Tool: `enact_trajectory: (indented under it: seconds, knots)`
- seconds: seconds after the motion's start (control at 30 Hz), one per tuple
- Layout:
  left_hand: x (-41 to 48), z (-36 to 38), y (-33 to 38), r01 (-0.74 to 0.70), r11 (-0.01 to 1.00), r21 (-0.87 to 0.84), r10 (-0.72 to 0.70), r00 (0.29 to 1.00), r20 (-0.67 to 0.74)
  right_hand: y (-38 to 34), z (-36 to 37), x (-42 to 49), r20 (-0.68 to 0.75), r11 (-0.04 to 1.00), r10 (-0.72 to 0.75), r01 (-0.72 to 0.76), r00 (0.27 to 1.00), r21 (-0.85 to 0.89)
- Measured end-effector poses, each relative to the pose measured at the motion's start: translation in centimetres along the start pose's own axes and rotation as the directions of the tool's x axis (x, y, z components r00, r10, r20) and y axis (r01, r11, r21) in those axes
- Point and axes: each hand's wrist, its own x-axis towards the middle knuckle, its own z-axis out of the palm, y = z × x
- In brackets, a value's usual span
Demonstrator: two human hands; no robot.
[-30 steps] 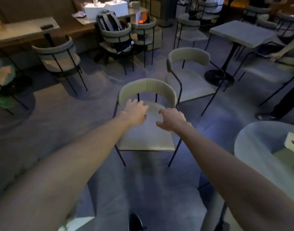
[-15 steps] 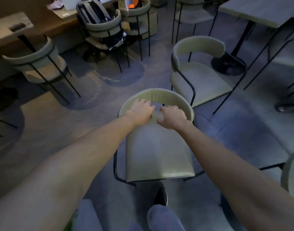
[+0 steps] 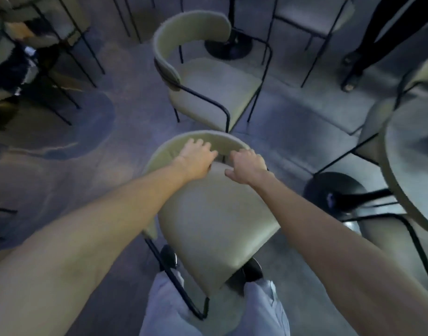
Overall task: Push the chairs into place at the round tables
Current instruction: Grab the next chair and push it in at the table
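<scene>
A beige padded chair [image 3: 215, 214] with a curved backrest and thin black legs stands right in front of me, its seat facing me and turned slightly to the right. My left hand [image 3: 196, 158] grips the top of the curved backrest, fingers curled over its far rim. My right hand [image 3: 248, 166] grips the backrest just to the right of it. A round table [image 3: 411, 170] with a black pedestal base [image 3: 334, 195] stands at the right edge, close to the chair. My legs and shoes are under the seat's front.
A second beige chair [image 3: 208, 88] stands just beyond the held one, almost touching its backrest. More chairs and black legs crowd the top left and top right. Another chair [image 3: 377, 127] sits tucked at the round table. A person's dark legs and shoes [image 3: 353, 76] stand at the upper right.
I have stepped up to the chair and my view has tilted down. Both hands went from the seat to gripping the backrest. The chair now sits closer to me and turned toward the round table.
</scene>
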Motion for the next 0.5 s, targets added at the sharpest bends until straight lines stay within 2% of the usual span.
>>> enact_trajectory:
  seconds: [0.13, 0.27, 0.5]
  knots:
    - [1.9, 1.3, -1.6, -0.194, 0.978, 0.075, 0.197, 0.979, -0.043, -1.9, 0.6, -2.0, 0.012, 0.959, 0.272, -0.272, 0.962, 0.079]
    - [2.1, 0.7, -1.9, -0.361, 0.926, 0.116, 0.367, 0.929, -0.039, -4.8, 1.3, -4.7, 0.036, 0.867, 0.455, -0.452, 0.890, 0.208]
    - [0.1, 0.4, -0.4, -0.642, 0.713, 0.281, 0.678, 0.734, -0.045, -9.8, 3.1, -8.6, 0.027, 0.683, 0.670, -0.631, 0.741, 0.369]
